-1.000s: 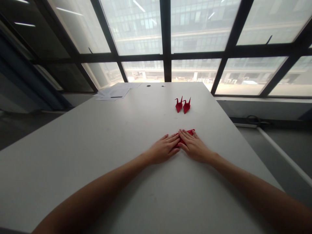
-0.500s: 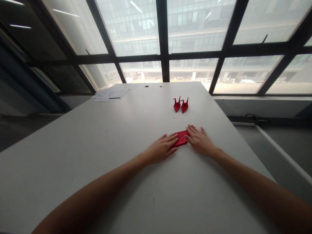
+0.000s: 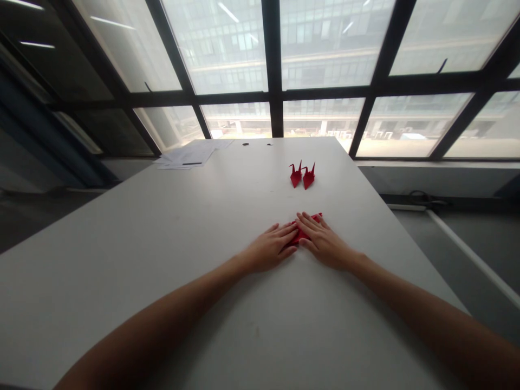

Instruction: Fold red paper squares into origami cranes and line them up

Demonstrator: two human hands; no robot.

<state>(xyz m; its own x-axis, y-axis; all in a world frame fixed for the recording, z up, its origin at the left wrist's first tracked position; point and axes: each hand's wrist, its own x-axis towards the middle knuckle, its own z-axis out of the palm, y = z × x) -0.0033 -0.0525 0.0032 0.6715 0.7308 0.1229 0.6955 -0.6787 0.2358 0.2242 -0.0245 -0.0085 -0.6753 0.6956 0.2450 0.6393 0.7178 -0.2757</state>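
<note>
A folded piece of red paper [image 3: 299, 235] lies flat on the white table, mostly covered by my hands. My left hand [image 3: 270, 248] rests on its left part with fingers stretched out. Across the middle of the paper, my right hand [image 3: 323, 242] lies flat, its fingers extended and their tips close to my left fingertips. One red corner shows beyond the right fingers. Past the hands, two red origami cranes stand side by side, a left crane [image 3: 296, 177] and a right crane [image 3: 309, 179].
White paper sheets [image 3: 182, 154] lie at the table's far left, with a dark pen [image 3: 192, 163] on them. Two small dark spots are near the far edge. Large framed windows [image 3: 325, 49] rise behind the table [image 3: 195, 216].
My right hand has slid left across the red paper, from its right end to its middle, covering more of it. The left hand has stayed in place.
</note>
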